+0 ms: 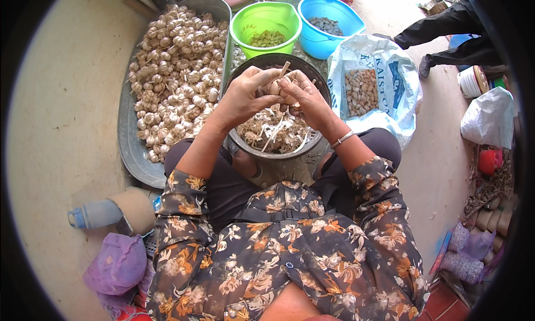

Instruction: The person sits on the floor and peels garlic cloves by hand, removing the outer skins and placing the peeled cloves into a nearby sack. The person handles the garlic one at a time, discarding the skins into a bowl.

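Note:
Both hands meet over a dark round basin (276,155) that stands between my knees. My left hand (250,93) and my right hand (308,99) grip one garlic bulb (273,89) from its two sides, its dry stem pointing up and away from me. The fingers cover much of the bulb. Below it, the basin holds garlic skins, roots and stem bits (276,131). To the left lies a big grey metal tub (128,147) heaped with whole garlic bulbs (175,70). A white woven sack (407,87) with loose garlic cloves (360,91) in it is at the right.
Beyond the basin stand a green bucket (267,50) with cloves and a blue bucket (319,45) with greyish pieces. A person's dark-trousered legs (443,28) are at the upper right. A blue bottle (98,214) and a purple mesh bag (117,260) lie at the lower left.

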Demonstrator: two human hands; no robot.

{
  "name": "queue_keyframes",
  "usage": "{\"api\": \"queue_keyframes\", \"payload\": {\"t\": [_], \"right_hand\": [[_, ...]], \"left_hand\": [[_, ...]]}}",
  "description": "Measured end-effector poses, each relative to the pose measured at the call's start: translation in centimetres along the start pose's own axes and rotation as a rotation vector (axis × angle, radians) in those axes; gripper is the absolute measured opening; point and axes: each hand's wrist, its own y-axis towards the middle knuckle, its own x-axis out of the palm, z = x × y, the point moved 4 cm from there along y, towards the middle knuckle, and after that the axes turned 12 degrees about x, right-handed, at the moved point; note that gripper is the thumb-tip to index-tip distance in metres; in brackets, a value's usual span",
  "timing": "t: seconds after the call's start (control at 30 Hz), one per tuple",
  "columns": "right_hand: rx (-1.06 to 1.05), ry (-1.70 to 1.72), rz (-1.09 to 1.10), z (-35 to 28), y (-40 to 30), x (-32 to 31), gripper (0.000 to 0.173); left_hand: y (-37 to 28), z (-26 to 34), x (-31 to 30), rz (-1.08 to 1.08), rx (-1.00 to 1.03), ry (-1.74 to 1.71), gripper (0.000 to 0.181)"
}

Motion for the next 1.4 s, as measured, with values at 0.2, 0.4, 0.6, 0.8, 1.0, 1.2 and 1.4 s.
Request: {"api": "queue_keyframes", "payload": {"t": [0.2,0.4,0.6,0.8,1.0,1.2,1.4], "right_hand": [[0.105,0.225,-0.058,-0.1,-0.3,-0.5,0.029],[0.088,0.108,-0.021,1.1,0.5,-1.1,0.026],[-0.206,-1.158,0.46,-5.0,-1.6,-11.3,0.034],[-0.157,-1.517,0.727,-6.1,-4.1,-16.9,0.078],[-0.33,-0.634,0.254,-5.6,-2.4,-3.9,0.034],[-0.4,-0.564,0.261,-2.9,-1.0,-1.2,0.038],[-0.412,-0.675,0.375,-2.4,-1.0,-0.8,0.037]], "left_hand": [[0.2,-0.6,0.2,0.057,-0.078,-0.095,0.048],[0.0,-2.1,1.3,0.209,-0.073,-0.084,0.038],[-0.1,-1.9,-0.1,0.261,-0.329,-0.466,0.04],[0.7,-1.2,2.0,0.216,-0.178,-0.461,0.047],[0.5,-1.3,1.7,0.14,-0.243,-0.384,0.047],[0.8,-0.6,1.9,0.127,-0.146,-0.156,0.043],[1.0,0.0,2.4,0.159,0.071,0.208,0.038]]}}
